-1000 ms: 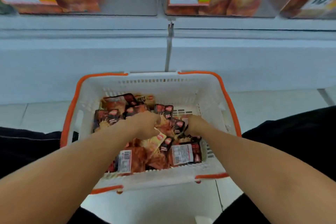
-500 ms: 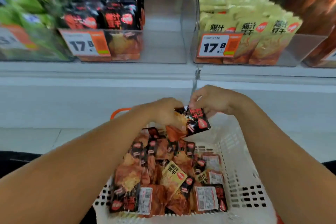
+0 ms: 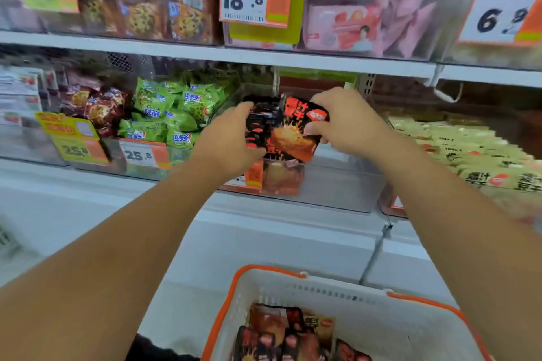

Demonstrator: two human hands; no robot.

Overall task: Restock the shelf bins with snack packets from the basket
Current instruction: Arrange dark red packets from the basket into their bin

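Both hands hold a bunch of black-and-orange snack packets (image 3: 289,129) over a clear shelf bin (image 3: 328,184) on the middle shelf. My left hand (image 3: 231,141) grips the bunch from the left side, and my right hand (image 3: 343,120) grips it from the right and top. The bin's bottom holds a few of the same packets behind an orange price tag. Below, the white basket with orange rim (image 3: 346,296) sits at the lower edge with more of these packets (image 3: 281,334) inside.
Left of the bin is a bin of green packets (image 3: 173,114); to the right, a bin of pale yellow packets (image 3: 469,155). The upper shelf holds cookie bags (image 3: 140,0) and pink boxes (image 3: 352,17) behind price tags. A white shelf ledge (image 3: 264,223) runs below.
Both hands have lifted the packets out of the basket and up to the middle shelf bin. The view has tilted up from the basket to the shelves.
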